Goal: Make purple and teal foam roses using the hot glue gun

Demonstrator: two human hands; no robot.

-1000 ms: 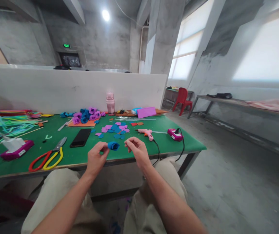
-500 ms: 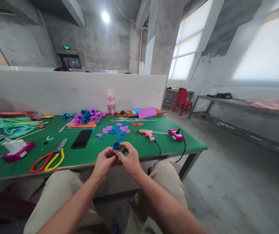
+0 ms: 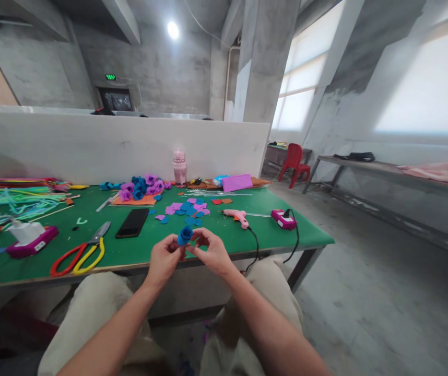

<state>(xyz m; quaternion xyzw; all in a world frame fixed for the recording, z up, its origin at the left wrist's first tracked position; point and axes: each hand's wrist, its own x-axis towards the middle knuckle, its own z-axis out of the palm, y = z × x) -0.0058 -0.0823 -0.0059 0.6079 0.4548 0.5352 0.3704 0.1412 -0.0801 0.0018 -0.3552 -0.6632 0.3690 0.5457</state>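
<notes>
A small blue paper flower [image 3: 185,235], its petals rolled into a rose shape, is held above the near edge of the green table. My left hand [image 3: 164,260] is closed on its lower left side, thumb and fingers pinching the base. From the right, my right hand [image 3: 213,254] has bent fingers and thumb at the flower's side and base; the exact contact is partly hidden. Just beyond lie loose blue and purple paper petals [image 3: 187,208]. Finished purple and blue flowers [image 3: 140,186] are bunched on an orange sheet behind them.
A pink glue gun [image 3: 238,216] lies to the right, its cord hanging over the edge near a purple power adapter [image 3: 283,219]. Left are a black phone [image 3: 132,223], red-and-yellow scissors [image 3: 86,253] and another purple adapter [image 3: 32,242]. A pink bottle [image 3: 179,168] stands before the white partition [image 3: 122,143].
The blue flower has tilted and now shows more of its side and base below the petals. My right hand's fingers have opened slightly and shifted a little to the right.
</notes>
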